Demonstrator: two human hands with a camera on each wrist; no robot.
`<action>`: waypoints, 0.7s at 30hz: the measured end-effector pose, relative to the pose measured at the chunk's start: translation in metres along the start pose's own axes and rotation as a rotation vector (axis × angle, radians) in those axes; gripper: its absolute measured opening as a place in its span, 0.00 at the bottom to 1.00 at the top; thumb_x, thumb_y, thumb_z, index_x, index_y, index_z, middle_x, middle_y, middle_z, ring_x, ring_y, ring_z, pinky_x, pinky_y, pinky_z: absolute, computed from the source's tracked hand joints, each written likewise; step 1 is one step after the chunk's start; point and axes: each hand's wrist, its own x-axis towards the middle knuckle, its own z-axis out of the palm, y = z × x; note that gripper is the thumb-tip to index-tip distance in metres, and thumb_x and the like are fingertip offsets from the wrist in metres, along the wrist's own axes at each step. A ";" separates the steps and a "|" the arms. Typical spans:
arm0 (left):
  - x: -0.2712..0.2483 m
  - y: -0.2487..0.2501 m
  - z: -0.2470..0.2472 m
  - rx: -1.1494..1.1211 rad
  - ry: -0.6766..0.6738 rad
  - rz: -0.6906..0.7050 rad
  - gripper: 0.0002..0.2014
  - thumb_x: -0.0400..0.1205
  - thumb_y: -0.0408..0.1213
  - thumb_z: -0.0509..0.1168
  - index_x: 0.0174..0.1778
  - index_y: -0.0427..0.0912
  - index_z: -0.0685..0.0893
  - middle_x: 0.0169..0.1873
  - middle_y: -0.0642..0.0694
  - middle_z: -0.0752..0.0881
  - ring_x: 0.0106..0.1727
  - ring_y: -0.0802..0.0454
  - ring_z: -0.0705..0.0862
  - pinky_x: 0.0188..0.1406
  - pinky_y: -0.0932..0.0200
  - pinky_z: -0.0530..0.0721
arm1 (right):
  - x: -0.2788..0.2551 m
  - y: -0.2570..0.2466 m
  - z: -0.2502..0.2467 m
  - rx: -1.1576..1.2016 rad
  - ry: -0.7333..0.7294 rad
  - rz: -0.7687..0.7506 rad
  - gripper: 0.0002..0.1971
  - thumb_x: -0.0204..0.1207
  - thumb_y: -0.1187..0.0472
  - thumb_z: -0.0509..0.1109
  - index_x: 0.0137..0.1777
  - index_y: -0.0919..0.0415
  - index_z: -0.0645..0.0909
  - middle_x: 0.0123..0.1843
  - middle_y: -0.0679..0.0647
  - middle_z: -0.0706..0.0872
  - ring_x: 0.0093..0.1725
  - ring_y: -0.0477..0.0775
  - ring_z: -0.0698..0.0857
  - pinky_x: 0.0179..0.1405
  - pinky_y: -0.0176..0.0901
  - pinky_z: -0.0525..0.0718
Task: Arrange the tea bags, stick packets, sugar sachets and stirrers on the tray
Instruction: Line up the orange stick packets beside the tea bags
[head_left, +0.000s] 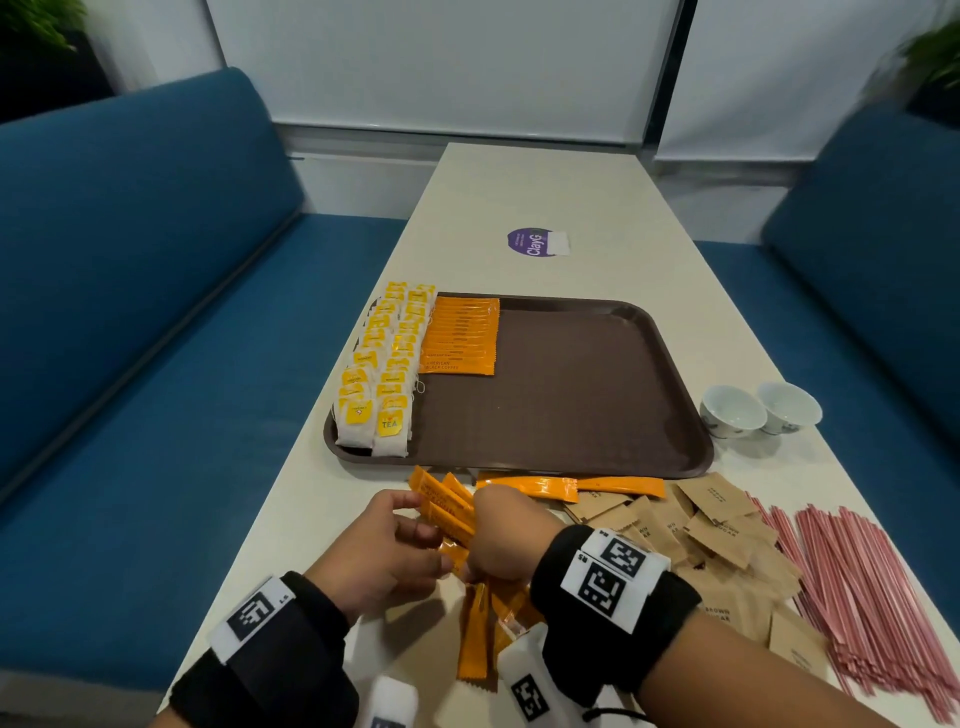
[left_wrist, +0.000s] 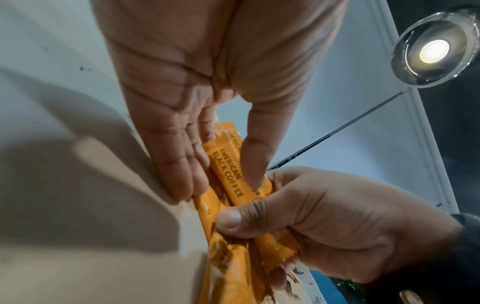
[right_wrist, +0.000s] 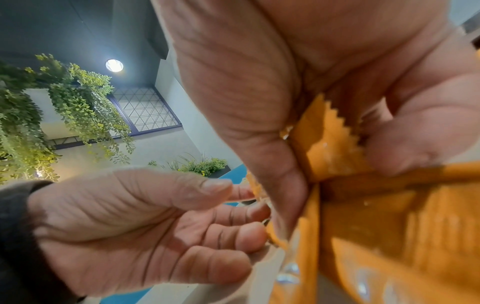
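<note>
Now we have both hands at the near end of the table (head_left: 597, 208), working one bundle of orange sticks (head_left: 448, 506) between them. Our right hand (head_left: 501, 535) is curled round the bundle's near ends; in the left wrist view its thumb presses across the packets while the fingers wrap beneath. Our left hand (head_left: 387, 551) meets the bundle from the left side with fingers nearly straight: the fingertips (left_wrist: 182, 185) lie along one edge and the thumb (left_wrist: 255, 164) rests on the top packet, printed AMERICAN BLACK COFFEE. The bundle fans up and away from our hands, toward the tray (head_left: 597, 415), but stays short of its near rim.

More loose sticks (head_left: 475, 634) lie on the table under our right wrist, and two others (head_left: 571, 487) lie crosswise just before the tray's near rim.

On the tray, tea bags (head_left: 384, 369) fill the left edge in two overlapping columns. Just beside them, a neat stack of sticks (head_left: 462, 335) sits in the far left part; the remaining tray floor is bare brown.

To the right of our hands, brown sugar sachets (head_left: 701, 540) lie in a loose heap, and beyond them pink stirrers (head_left: 862, 587) spread along the table's right edge. Two white cups (head_left: 758, 410) stand right of the tray.
</note>
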 end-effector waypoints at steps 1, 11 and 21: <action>-0.001 0.000 -0.002 -0.007 0.002 0.002 0.27 0.71 0.22 0.73 0.58 0.49 0.71 0.50 0.38 0.82 0.42 0.46 0.86 0.36 0.54 0.88 | 0.001 0.000 -0.001 0.016 0.007 -0.002 0.21 0.74 0.58 0.74 0.65 0.62 0.76 0.55 0.56 0.83 0.58 0.57 0.84 0.56 0.45 0.84; 0.000 0.009 -0.006 -0.009 -0.034 0.069 0.22 0.72 0.32 0.75 0.55 0.53 0.72 0.55 0.40 0.81 0.43 0.47 0.84 0.38 0.56 0.85 | 0.004 0.007 -0.018 0.231 0.177 -0.174 0.13 0.70 0.63 0.76 0.52 0.59 0.77 0.44 0.53 0.80 0.46 0.55 0.84 0.47 0.48 0.86; 0.003 0.063 0.032 -0.213 -0.002 0.298 0.21 0.68 0.49 0.67 0.57 0.53 0.74 0.55 0.49 0.82 0.57 0.51 0.82 0.55 0.55 0.82 | 0.007 -0.001 -0.024 0.450 0.354 -0.408 0.14 0.80 0.72 0.60 0.35 0.56 0.72 0.29 0.48 0.79 0.32 0.45 0.81 0.44 0.45 0.81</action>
